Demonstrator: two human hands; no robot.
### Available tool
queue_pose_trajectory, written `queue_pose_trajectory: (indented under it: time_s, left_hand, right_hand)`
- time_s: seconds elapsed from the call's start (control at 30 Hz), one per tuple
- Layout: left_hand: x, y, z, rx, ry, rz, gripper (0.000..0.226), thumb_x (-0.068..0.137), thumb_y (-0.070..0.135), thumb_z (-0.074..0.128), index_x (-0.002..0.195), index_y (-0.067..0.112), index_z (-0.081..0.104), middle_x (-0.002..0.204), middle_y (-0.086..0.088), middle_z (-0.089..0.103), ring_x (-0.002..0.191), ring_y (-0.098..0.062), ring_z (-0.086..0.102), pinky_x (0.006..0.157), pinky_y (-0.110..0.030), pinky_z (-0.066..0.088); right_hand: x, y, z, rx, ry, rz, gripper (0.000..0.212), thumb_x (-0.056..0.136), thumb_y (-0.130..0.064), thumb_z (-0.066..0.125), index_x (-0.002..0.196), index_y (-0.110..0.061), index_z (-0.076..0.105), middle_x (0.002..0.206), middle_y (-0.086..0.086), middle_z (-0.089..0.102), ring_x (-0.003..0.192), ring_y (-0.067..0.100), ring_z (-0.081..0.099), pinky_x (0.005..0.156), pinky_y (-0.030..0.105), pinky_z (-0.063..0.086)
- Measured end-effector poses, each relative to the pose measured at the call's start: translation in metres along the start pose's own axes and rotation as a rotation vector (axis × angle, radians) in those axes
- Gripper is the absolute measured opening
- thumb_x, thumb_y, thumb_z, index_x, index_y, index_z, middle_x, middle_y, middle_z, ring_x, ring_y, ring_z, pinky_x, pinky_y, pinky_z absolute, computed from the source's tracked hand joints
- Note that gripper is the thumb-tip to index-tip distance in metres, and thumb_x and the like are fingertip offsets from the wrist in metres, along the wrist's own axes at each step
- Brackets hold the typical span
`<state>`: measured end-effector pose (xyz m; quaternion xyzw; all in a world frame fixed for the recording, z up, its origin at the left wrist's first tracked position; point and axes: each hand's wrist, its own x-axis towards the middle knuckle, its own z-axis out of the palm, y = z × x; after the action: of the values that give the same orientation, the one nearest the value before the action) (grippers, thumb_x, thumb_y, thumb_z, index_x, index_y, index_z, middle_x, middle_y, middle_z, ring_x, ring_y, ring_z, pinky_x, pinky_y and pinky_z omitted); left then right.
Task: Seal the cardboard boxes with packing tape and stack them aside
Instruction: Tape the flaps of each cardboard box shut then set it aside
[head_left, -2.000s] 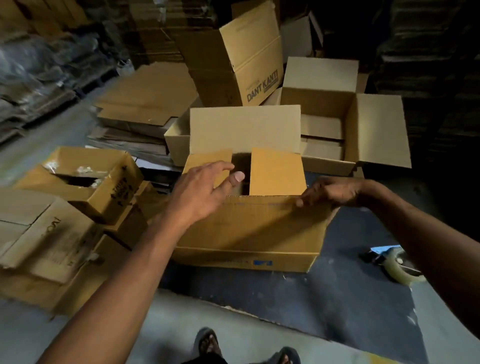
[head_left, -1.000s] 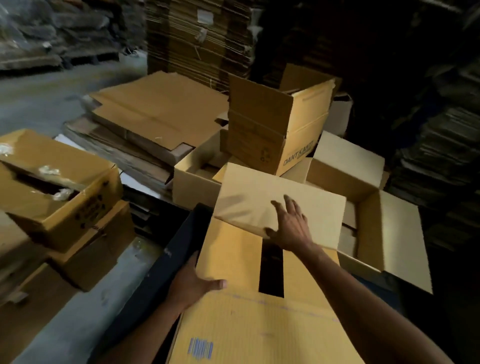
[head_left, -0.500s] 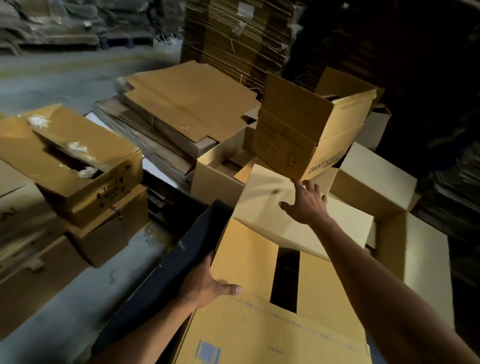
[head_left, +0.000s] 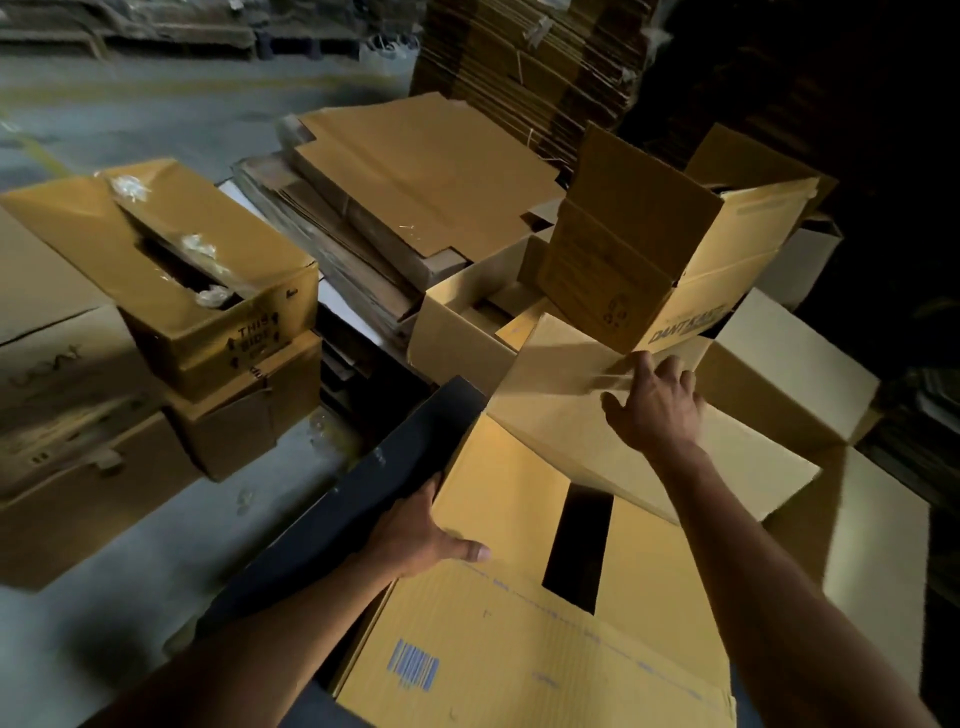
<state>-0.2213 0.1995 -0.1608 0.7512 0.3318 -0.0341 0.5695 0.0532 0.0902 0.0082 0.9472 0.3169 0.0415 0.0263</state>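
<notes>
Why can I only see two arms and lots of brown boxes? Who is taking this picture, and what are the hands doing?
The picture comes from a small camera worn on a person's head, so you look down at their own arms. There is no robot here. The left hand holds the side edge of the cardboard box right in front, with the thumb lying on top. The right hand reaches forward and presses flat on the far flap, which is not yet folded down. Two inner flaps are already down, with a dark gap between them. Around it on the floor sit more open boxes and a pile of flattened cardboard. No tape shows in this picture.
</notes>
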Motion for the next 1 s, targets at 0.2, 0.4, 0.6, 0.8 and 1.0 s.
queue_pose_trajectory:
  time_s: [0.2,0.4,0.6,0.8,1.0]
  left_hand:
    - [-0.005,-0.002,-0.006,-0.109,0.005,0.056,0.104,0.052,0.087,0.079,0.142,0.042,0.053,0.119,0.021,0.07,0.111,-0.006,0.066,0.092,-0.033,0.054]
    - [-0.006,-0.002,-0.005,-0.08,0.021,0.109,0.105,0.06,0.108,0.041,0.145,0.047,0.049,0.132,0.015,0.068,0.123,-0.016,0.064,0.102,-0.048,0.053]
    - [-0.006,0.013,-0.006,0.142,0.031,0.065,0.101,0.07,0.095,0.034,0.148,0.034,0.049,0.132,0.006,0.066,0.117,-0.022,0.064,0.093,-0.036,0.051]
    - [0.005,0.003,-0.006,0.285,-0.016,0.06,0.079,0.093,0.081,0.042,0.154,0.031,0.045,0.141,-0.007,0.06,0.124,-0.029,0.059,0.086,-0.035,0.045]
    - [0.019,0.004,-0.001,0.497,-0.121,0.045,0.087,0.087,0.089,0.029,0.152,0.032,0.046,0.143,-0.01,0.057,0.126,-0.031,0.057,0.098,-0.046,0.048]
  right_hand:
    - [-0.143,0.024,0.032,0.167,-0.044,-0.287,0.048,0.095,-0.054,0.054,0.138,-0.032,0.051,0.13,-0.001,0.045,0.1,0.014,0.054,0.078,0.034,0.057]
    - [-0.228,0.039,0.099,0.196,-0.404,-0.259,0.085,0.088,-0.09,0.027,0.16,-0.045,0.018,0.17,-0.017,-0.004,0.157,0.011,-0.001,0.126,0.048,0.022]
    - [-0.256,0.021,0.121,0.185,-0.378,-0.168,0.071,0.102,-0.074,0.014,0.162,-0.041,-0.006,0.163,-0.02,-0.029,0.153,0.012,-0.028,0.128,0.049,-0.004]
    - [-0.267,0.042,0.118,0.406,-0.226,-0.154,0.063,0.104,-0.067,0.025,0.161,-0.04,0.025,0.168,-0.017,0.009,0.158,0.009,0.01,0.125,0.047,0.026]
    - [-0.291,0.151,0.123,0.252,-0.374,0.197,0.076,0.083,-0.096,0.022,0.151,-0.067,0.009,0.166,-0.014,-0.019,0.155,0.025,-0.02,0.121,0.063,-0.007]
